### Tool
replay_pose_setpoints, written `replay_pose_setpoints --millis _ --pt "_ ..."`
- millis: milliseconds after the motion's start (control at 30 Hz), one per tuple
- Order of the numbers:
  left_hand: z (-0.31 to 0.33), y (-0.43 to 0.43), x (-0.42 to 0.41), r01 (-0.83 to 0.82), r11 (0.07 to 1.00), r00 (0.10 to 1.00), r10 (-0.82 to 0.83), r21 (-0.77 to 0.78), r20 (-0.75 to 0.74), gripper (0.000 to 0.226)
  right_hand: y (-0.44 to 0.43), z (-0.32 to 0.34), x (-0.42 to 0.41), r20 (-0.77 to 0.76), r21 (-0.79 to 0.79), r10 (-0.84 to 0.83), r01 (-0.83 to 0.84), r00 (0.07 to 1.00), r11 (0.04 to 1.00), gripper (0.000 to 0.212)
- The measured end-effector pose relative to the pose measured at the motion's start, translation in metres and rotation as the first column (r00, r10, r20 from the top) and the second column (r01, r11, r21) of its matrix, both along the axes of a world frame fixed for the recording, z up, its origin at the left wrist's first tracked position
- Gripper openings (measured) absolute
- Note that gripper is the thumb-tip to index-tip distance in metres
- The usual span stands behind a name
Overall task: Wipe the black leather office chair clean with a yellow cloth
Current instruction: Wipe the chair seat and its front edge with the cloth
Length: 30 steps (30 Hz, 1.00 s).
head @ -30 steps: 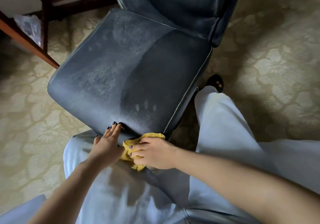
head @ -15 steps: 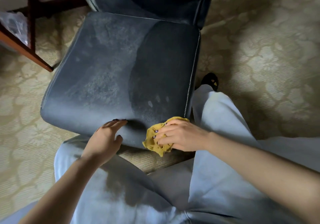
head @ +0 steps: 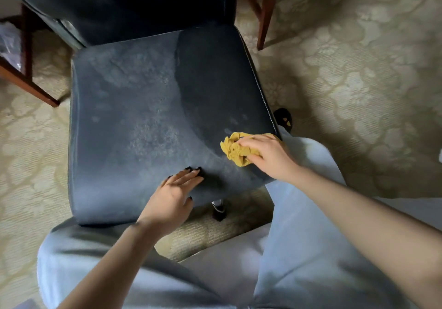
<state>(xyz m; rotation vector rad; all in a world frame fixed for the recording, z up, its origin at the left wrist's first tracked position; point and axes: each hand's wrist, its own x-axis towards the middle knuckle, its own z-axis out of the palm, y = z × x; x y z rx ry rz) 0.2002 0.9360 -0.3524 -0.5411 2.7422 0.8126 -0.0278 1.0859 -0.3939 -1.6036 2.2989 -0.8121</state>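
Yellow cloth (head: 235, 148) now up on the seat (head: 143, 107) of the black leather office chair (head: 215, 74), near the front right corner, no longer down at the front lip as a second ago. Held there by the right hand (head: 265, 155), palm down, fingers curled over the wad and pressing it to the leather; thumb hidden beneath, so perhaps pinching too, though hard to say through the motion blur. Sits at the near end of the darker, already wiped band along the right side.

Left hand (head: 172, 194) shifted as well: from the rim onto the front of the seat, spread flat, fingers straight, holding nothing, merely bracing. Chair itself swung round meanwhile to face more squarely forward.

Meaning for the task: edge pass apparently finished, stroke across the top surface beginning. Much left to do, judging by the pale dusty film over the middle and left of the seat; backrest (head: 124, 4) too dark to judge. Likely next: a sweep leftward from the clean band into the grey patch, with firm pressure and the left hand kept as anchor against swivelling.
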Motion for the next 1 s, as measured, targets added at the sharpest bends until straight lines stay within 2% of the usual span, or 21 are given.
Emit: replay_pose_setpoints --millis 267,433,567,633,700,800,900,1000 --pt "0.001 0.007 -0.013 0.022 0.999 0.999 -0.020 -0.043 0.042 0.059 -0.033 0.010 -0.037 -0.001 0.108 -0.285 0.283 0.959 0.953 0.031" --pt "0.005 -0.001 -0.004 -0.005 0.995 0.997 0.012 -0.100 0.072 0.060 -0.067 0.026 -0.052 0.001 0.226 -0.542 0.528 0.840 0.819 0.018" --pt "0.010 -0.010 0.010 -0.054 0.991 0.995 0.064 -0.122 0.080 0.060 -0.079 0.035 -0.050 0.065 0.147 -0.631 0.618 0.773 0.772 0.016" --pt "0.011 -0.015 0.017 -0.066 0.991 0.992 0.077 -0.120 0.098 0.063 -0.077 0.044 -0.040 0.093 0.064 -0.607 0.603 0.790 0.795 0.014" --pt "0.012 -0.021 0.022 -0.065 0.992 0.988 0.080 -0.108 0.135 0.067 -0.073 0.053 -0.021 0.045 -0.003 -0.539 0.540 0.841 0.842 0.014" --pt "0.012 -0.026 0.026 -0.047 0.991 0.984 0.067 -0.125 0.165 0.069 -0.067 0.059 0.019 -0.034 -0.118 -0.311 0.305 0.950 0.945 0.018" --pt "0.013 -0.031 0.030 -0.047 0.982 0.982 0.079 -0.181 0.174 0.070 -0.061 0.058 0.052 -0.025 -0.101 -0.091 0.088 0.995 0.991 0.021" --pt "0.010 -0.026 0.026 0.046 0.983 0.963 0.003 -0.178 0.269 0.075 -0.060 0.058 0.064 0.010 -0.040 0.000 0.000 1.000 0.999 0.022"
